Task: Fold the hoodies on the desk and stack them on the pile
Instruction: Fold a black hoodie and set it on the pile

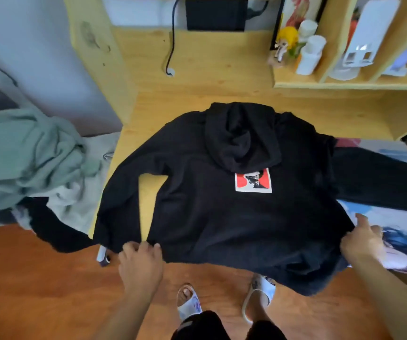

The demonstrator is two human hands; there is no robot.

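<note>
**Black hoodie spread on the bench, both hands at its hem**

A black cotton hoodie with a red, black and white square print (224, 192) lies spread flat across the pale wooden bench (197, 69), back side up, its hood (242, 138) folded down over the shoulders and just touching the top edge of the print. The hem hangs over the bench's near edge. The hoodie's left sleeve bends down along the left side of the body, leaving a small gap of bare wood; the right sleeve stretches out over a printed mat with blue and white artwork (393, 217).

The left hand (141, 263) grips the hem at its left corner, fingers (146, 247) curled into the fabric. The right hand (361, 241) holds the hem's right corner, thumb up, fingers tucked under the cloth.

To the left, off the bench, a heap of clothes lies: a sage-green garment (26, 153) over a light beige one (79, 192), with dark fabric beneath. At the back right, a wooden shelf unit (344, 84) holds white bottles (311, 52) and a yellow-haired figurine (285, 42). A black cable (171, 45) trails down onto the bench.
</note>
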